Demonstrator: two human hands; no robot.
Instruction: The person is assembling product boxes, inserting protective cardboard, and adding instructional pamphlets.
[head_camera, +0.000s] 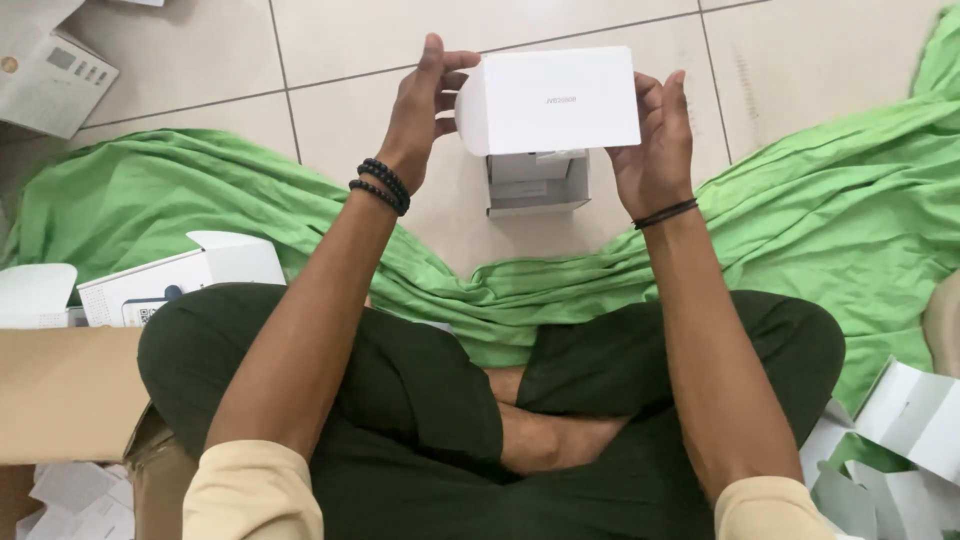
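Legs crossed nearest the camera, dark green trousers (420, 400), w/ cream sleeves at the bottom edge. Near left: a cardboard box (60, 390), loose white paper below it. Near right: folded white cartons (900, 420) in a heap, count unclear.

Green cloth (820, 220) spreads over the tile floor (360, 110) from left to right, just past the knees. On it at left, 1 white printed carton (175, 280) lying open, plus 1 white flap (35, 295) at the left edge.

Further out, both arms are raised. Left hand (425, 110): fingers straight and together, thumb apart, palm pressed flat to the left end of the white box (550, 100). Two black bead bracelets on that wrist. Right hand (655, 140): fingers up, partly curled, gripping the box's right end; 1 thin black band on that wrist. So the box is clamped between the 2 hands, held in the air at centre far, long side level.

Right under it, on the floor, 1 open white tray (537, 185) w/ white inserts inside; not touching the box as far as I can tell.

Far left corner: 1 more white carton (45, 70), grey print on top.
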